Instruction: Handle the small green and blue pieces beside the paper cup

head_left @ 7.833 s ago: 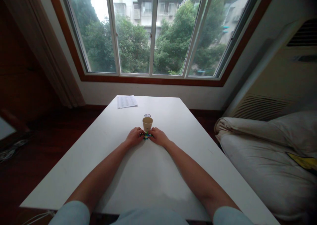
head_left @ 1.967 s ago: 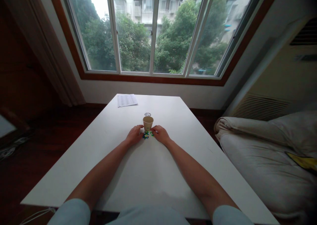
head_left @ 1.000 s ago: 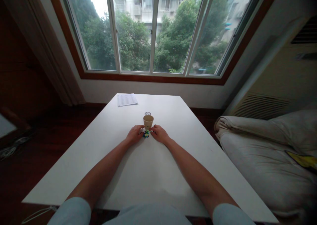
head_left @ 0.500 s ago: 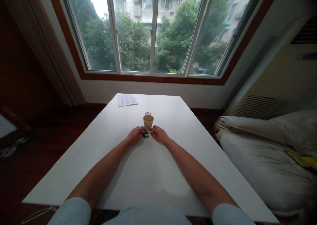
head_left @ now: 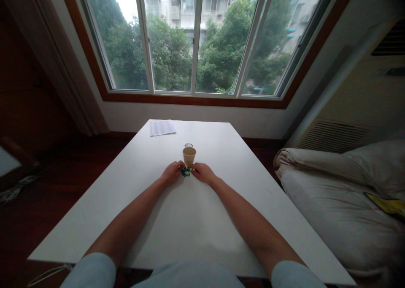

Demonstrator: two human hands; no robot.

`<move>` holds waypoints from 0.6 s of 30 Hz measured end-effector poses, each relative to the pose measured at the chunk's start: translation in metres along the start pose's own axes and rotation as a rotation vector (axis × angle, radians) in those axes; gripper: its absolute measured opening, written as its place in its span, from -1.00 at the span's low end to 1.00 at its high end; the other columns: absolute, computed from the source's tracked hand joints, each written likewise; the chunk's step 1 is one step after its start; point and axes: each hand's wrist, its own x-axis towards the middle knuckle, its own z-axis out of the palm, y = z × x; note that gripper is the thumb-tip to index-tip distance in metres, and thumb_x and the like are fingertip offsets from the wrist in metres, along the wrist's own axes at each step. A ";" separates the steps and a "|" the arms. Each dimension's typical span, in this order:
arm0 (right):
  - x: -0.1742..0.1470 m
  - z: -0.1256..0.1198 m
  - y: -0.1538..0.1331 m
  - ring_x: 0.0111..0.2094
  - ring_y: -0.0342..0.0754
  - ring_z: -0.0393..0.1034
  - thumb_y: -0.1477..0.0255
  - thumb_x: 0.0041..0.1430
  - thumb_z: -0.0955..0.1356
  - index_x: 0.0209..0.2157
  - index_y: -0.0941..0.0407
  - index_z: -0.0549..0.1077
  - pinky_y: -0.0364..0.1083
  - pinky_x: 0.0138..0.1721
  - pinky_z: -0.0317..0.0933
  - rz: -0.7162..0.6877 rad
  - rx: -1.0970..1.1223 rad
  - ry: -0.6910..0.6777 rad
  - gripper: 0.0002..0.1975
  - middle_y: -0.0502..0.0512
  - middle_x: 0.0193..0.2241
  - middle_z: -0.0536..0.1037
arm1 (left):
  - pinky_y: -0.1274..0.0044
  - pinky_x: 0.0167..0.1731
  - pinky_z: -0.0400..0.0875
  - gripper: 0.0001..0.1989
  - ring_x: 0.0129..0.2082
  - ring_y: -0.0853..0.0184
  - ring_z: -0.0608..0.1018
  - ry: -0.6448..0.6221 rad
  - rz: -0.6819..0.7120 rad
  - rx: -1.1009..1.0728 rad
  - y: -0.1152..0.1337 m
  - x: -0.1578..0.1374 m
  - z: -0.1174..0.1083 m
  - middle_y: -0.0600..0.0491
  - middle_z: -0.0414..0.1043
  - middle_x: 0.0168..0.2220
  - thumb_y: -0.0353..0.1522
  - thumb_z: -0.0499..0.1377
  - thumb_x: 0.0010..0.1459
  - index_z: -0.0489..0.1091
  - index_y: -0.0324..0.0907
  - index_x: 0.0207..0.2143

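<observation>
A small heap of blue, green and yellow pieces (head_left: pixel 185 172) lies on the white table, too small to name. My left hand (head_left: pixel 173 172) rests at the heap's left side, its fingers curled and closed at the edge of the pieces. From the right, my right hand (head_left: pixel 203 172) reaches over the heap's top edge with its fingers together. Whatever the fingertips hold is too small to make out. Just behind the hands a brown paper cup (head_left: pixel 189 156) stands upright. Beyond the cup is a small round clear object (head_left: pixel 188 145), partly hidden by it.
Printed sheets of paper (head_left: pixel 162 128) lie at the far left corner of the white table (head_left: pixel 190 229). A window (head_left: pixel 196 47) rises behind it. Bedding or a padded couch (head_left: pixel 335 203) stands along the right side. A pale cord (head_left: pixel 50 274) hangs by the near left edge.
The fingertips of my right hand have shifted slightly left over the coloured pieces. My left hand and the cup stay in place.
</observation>
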 end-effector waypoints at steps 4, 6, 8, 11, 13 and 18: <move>0.000 -0.001 0.000 -0.23 -0.07 0.42 0.36 0.32 0.29 0.01 -0.03 0.53 -0.15 -0.16 0.17 -0.015 0.019 -0.004 -0.72 0.06 -0.27 0.56 | 0.46 -0.12 0.42 -0.74 -0.19 0.31 0.52 0.016 -0.027 0.013 -0.001 0.000 0.000 0.05 0.53 -0.24 -0.52 0.06 0.12 0.47 -0.10 -0.23; 0.000 0.000 0.001 -0.25 -0.08 0.42 0.34 0.33 0.29 0.01 -0.02 0.53 -0.15 -0.18 0.18 -0.019 0.026 0.006 -0.72 0.06 -0.27 0.56 | 0.46 -0.12 0.42 -0.74 -0.19 0.31 0.52 0.015 -0.035 0.013 -0.001 0.001 0.000 0.05 0.54 -0.23 -0.52 0.06 0.13 0.47 -0.10 -0.22; 0.001 0.001 0.002 -0.26 -0.08 0.42 0.34 0.32 0.30 0.02 -0.01 0.52 -0.15 -0.18 0.18 -0.015 0.029 0.013 -0.71 0.06 -0.27 0.56 | 0.46 -0.11 0.41 -0.71 -0.18 0.32 0.53 0.011 -0.026 0.010 -0.001 0.001 0.000 0.06 0.54 -0.21 -0.53 0.05 0.12 0.48 -0.10 -0.20; 0.001 0.002 0.003 -0.25 -0.07 0.42 0.34 0.31 0.31 0.00 0.00 0.53 -0.14 -0.16 0.18 -0.016 0.029 0.002 -0.73 0.05 -0.29 0.56 | 0.45 -0.10 0.42 -0.68 -0.17 0.31 0.53 -0.002 -0.009 0.009 -0.002 0.001 0.000 0.05 0.55 -0.20 -0.56 0.04 0.11 0.48 -0.10 -0.19; 0.000 0.004 0.004 -0.24 -0.07 0.42 0.35 0.31 0.30 -0.03 0.00 0.54 -0.14 -0.16 0.19 -0.013 0.041 0.006 -0.74 0.05 -0.28 0.56 | 0.45 -0.09 0.42 -0.68 -0.15 0.30 0.53 -0.012 -0.008 0.009 -0.002 0.001 0.000 0.04 0.55 -0.19 -0.56 0.04 0.10 0.49 -0.11 -0.18; -0.001 0.008 0.008 -0.14 -0.06 0.41 0.49 0.31 0.24 -0.05 0.03 0.53 -0.14 -0.09 0.19 0.089 0.050 0.109 -0.71 0.08 -0.18 0.56 | 0.42 -0.07 0.42 -0.67 -0.15 0.29 0.53 -0.024 -0.007 -0.004 -0.003 0.002 0.000 0.02 0.56 -0.18 -0.56 0.06 0.09 0.50 -0.11 -0.17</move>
